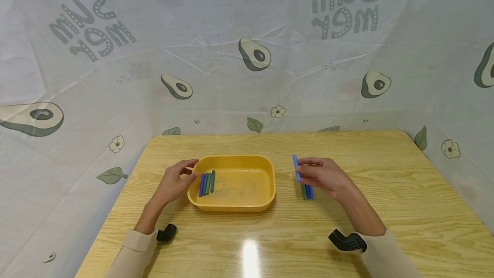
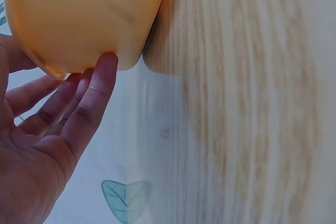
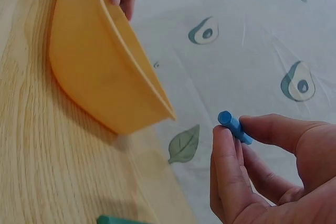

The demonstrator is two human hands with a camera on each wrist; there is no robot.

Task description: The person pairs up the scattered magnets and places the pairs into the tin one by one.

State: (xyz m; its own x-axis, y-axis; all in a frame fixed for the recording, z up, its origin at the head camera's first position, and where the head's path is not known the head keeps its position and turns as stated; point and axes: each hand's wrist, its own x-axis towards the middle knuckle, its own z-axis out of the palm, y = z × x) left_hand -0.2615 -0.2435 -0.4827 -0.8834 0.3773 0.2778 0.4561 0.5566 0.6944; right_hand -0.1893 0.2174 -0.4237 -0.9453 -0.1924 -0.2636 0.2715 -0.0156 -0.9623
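A pale wooden table [image 1: 216, 243], its streaky grain running crosswise, spreads beneath both hands; its far edge, with rounded corners, lies beyond the fingers of each, and a bright patch of glare shows on the wood between the two forearms. Just to the right of the left hand [image 1: 175, 181], which touches its end, a yellow tray [image 1: 231, 208] stands on the wood; beneath the right hand [image 1: 324, 176] and slightly to its left, slim green and blue sticks [image 1: 308, 192] lie side by side directly on the table, partly hidden by that hand.
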